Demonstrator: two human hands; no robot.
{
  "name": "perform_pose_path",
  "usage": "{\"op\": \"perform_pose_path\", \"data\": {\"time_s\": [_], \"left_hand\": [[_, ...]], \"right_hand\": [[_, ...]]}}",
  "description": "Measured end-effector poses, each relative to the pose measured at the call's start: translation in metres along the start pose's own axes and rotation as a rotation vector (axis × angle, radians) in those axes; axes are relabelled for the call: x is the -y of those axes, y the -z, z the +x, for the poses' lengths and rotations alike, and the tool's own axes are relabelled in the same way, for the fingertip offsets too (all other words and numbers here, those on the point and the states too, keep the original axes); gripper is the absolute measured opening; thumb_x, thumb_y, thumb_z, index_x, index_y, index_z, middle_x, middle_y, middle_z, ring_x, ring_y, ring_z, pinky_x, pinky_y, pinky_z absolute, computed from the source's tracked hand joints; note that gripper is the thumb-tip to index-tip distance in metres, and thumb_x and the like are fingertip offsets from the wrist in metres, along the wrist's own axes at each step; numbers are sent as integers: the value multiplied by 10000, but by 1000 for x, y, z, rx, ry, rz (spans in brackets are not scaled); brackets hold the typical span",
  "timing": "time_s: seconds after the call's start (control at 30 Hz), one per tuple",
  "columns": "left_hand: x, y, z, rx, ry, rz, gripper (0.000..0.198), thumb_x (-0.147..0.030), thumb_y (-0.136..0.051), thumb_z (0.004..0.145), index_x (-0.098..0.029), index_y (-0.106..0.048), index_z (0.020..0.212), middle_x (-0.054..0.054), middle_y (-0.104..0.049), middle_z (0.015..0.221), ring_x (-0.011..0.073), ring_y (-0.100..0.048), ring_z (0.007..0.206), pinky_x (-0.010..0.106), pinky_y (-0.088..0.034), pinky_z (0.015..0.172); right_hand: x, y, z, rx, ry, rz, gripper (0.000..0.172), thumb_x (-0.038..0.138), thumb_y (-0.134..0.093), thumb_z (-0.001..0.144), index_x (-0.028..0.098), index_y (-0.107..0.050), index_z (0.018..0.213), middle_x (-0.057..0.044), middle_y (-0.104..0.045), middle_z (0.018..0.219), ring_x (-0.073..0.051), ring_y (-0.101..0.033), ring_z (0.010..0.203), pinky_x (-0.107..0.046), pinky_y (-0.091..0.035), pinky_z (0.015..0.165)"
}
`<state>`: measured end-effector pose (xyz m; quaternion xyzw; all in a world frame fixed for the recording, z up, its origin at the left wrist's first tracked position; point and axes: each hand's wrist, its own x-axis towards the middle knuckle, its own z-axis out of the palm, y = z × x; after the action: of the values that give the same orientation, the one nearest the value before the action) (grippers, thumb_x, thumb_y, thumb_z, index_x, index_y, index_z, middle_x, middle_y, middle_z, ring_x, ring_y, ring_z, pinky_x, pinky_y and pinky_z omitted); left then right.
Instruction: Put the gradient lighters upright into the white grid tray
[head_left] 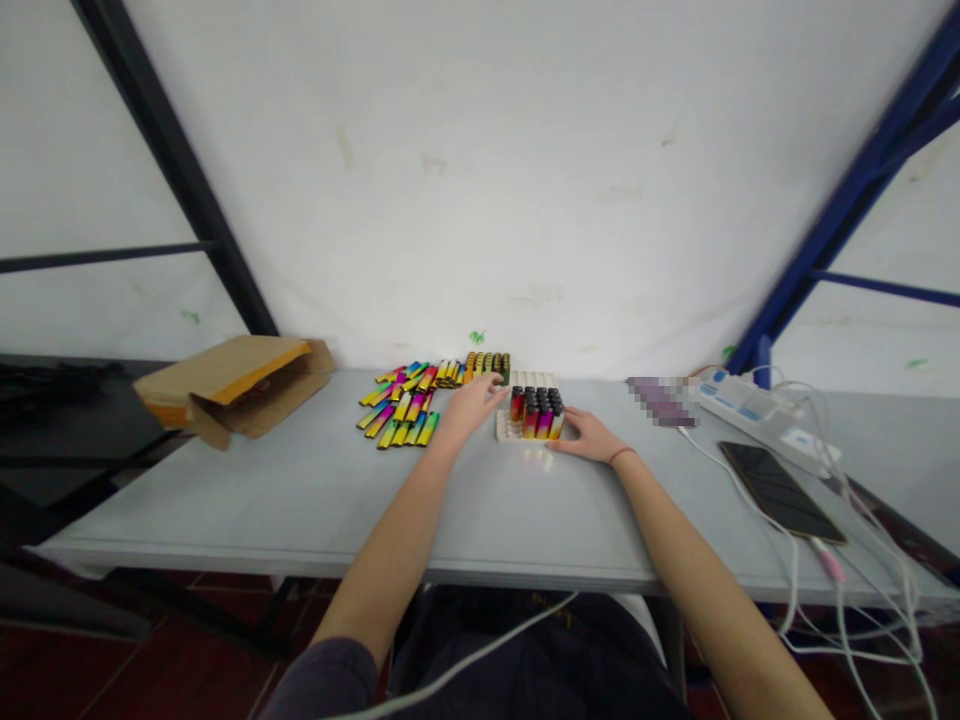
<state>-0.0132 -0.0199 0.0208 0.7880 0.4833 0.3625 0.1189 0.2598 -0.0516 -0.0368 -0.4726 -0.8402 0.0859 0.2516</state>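
A white tray (511, 431) with round holes sits on the table in front of me. Lighters with black tops (541, 418) stand upright in it, in shiny red, pink and yellow wraps. My right hand (592, 437) grips the tray's right side, thumb at the front corner and fingers behind. Just left of the tray is my left hand (472, 405), its thumb and fingers apart near a single red lighter (517, 404) at the left of the group; I see nothing between them. A pile of shiny multicoloured lighters or sleeves (405, 408) lies left of that hand.
Behind my left hand stands another group of yellow-topped pieces (487, 362), with a white holed rack (534, 380) beside it. An open cardboard box (232, 385) lies at left. At right are a phone (780, 490), a power strip (765, 420) and loose white cables. A wall rises behind the table.
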Motion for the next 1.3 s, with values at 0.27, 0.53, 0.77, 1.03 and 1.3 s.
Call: {"op": "perform_pose_path", "data": {"time_s": [0.27, 0.53, 0.77, 1.03, 1.3], "left_hand": [[39, 52, -5, 51, 627, 555, 220, -243, -640, 770, -225, -722, 974, 200, -586, 1287, 446, -434, 1241, 640, -335, 937], [32, 45, -3, 300, 626, 577, 258, -247, -711, 674, -264, -747, 928, 147, -638, 1264, 436, -403, 1296, 572, -365, 939], [32, 69, -4, 349, 692, 547, 353, -258, -618, 767, -293, -727, 1101, 107, -573, 1388, 424, -354, 1355, 626, -292, 1031], [29, 69, -6, 369, 672, 529, 388, -288, -667, 757, -290, -712, 1142, 112, -567, 1393, 412, -350, 1375, 561, -344, 1040], [24, 42, -1, 414, 526, 455, 214, -340, -642, 781, -167, -736, 865, 190, -733, 1026, 328, -662, 1030, 374, -475, 857]], "right_hand": [[-1, 1, 0, 5, -11, 4, 596, 641, -626, 776, 226, -638, 1203, -107, -620, 1311, -329, -563, 1222, -520, -429, 1069], [0, 0, 0, -11, 1, 4, 612, 629, -636, 774, 209, -629, 1220, -119, -616, 1320, -337, -568, 1214, -520, -438, 1057], [0, 0, 0, -3, -2, -5, 637, 636, -629, 783, 214, -608, 1259, -108, -604, 1341, -332, -563, 1225, -511, -441, 1058], [-1, 0, -1, -5, 1, 11, 659, 635, -627, 785, 214, -586, 1290, -109, -600, 1348, -334, -554, 1240, -511, -428, 1077], [-4, -1, 0, 3, 5, -9, 636, 654, -610, 787, 213, -616, 1244, -115, -609, 1328, -332, -557, 1228, -515, -433, 1064]]}}
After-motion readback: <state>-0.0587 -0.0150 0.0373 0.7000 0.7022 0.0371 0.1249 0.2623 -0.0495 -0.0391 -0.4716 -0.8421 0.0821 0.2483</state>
